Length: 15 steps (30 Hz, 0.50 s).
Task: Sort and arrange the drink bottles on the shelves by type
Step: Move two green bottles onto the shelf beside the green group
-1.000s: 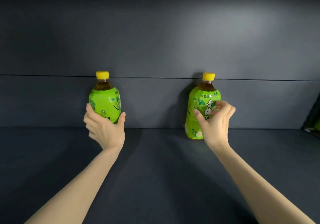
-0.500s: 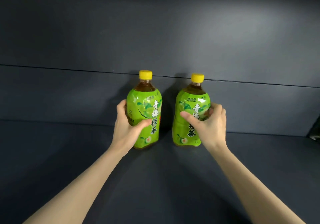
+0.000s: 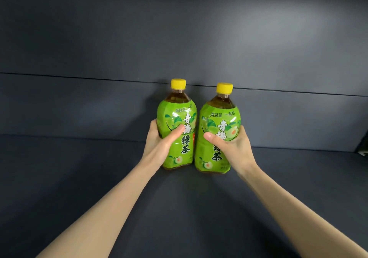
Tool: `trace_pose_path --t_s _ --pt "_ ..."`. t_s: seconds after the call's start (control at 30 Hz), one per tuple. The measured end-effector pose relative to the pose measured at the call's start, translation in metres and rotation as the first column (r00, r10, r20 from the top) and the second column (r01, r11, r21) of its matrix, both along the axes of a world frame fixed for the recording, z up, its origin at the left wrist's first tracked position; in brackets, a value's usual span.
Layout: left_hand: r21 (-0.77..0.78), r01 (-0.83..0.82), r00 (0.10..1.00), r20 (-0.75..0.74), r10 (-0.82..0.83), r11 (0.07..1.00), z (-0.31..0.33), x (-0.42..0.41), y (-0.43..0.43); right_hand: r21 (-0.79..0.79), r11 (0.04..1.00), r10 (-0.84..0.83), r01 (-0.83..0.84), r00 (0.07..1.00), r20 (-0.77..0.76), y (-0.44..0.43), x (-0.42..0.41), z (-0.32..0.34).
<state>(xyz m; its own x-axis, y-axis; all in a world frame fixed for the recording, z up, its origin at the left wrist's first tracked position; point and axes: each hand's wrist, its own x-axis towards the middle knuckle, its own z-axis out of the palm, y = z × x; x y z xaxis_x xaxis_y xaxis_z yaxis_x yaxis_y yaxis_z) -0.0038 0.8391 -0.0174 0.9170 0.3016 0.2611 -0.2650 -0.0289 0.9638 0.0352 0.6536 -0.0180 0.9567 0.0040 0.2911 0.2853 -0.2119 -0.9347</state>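
Observation:
Two green tea bottles with yellow caps and green labels stand upright side by side on the dark shelf (image 3: 79, 178), close to its back wall. My left hand (image 3: 160, 145) grips the left green tea bottle (image 3: 179, 116) around its middle, thumb across the label. My right hand (image 3: 232, 146) grips the right green tea bottle (image 3: 219, 118) the same way. The two bottles almost touch, labels facing me. Both bases appear to rest on the shelf.
The shelf floor and back wall (image 3: 179, 38) are dark blue-grey. At the far right edge a sliver of another object (image 3: 363, 148) shows, too cut off to identify.
My left hand carried its bottle from the left over to the right bottle. Both bottles now stand nearly touching, and the view has moved closer.

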Motion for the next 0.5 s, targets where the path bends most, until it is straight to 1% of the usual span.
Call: trace_pose_path --t_s 0.1,0.2,0.33,0.5 --pt "-0.070 -0.019 1.000 -0.004 0.019 0.997 0.007 -0.009 -0.004 -0.020 1.000 -0.022 0.022 1.000 -0.010 -0.004 -0.017 0.011" --pt "-0.081 -0.004 1.000 0.013 0.005 0.997 0.018 -0.025 -0.012 -0.019 1.000 -0.022 0.022 1.000 0.018 -0.016 -0.038 0.020" --pt "-0.040 0.019 0.997 0.073 -0.016 0.999 0.033 -0.051 -0.035 0.061 0.996 -0.068 0.063 0.993 0.091 -0.042 -0.072 0.032" --pt "-0.076 0.053 0.992 0.121 -0.044 0.996 0.053 -0.089 -0.094 0.176 0.978 -0.139 0.112 0.979 0.149 -0.095 -0.119 0.046"
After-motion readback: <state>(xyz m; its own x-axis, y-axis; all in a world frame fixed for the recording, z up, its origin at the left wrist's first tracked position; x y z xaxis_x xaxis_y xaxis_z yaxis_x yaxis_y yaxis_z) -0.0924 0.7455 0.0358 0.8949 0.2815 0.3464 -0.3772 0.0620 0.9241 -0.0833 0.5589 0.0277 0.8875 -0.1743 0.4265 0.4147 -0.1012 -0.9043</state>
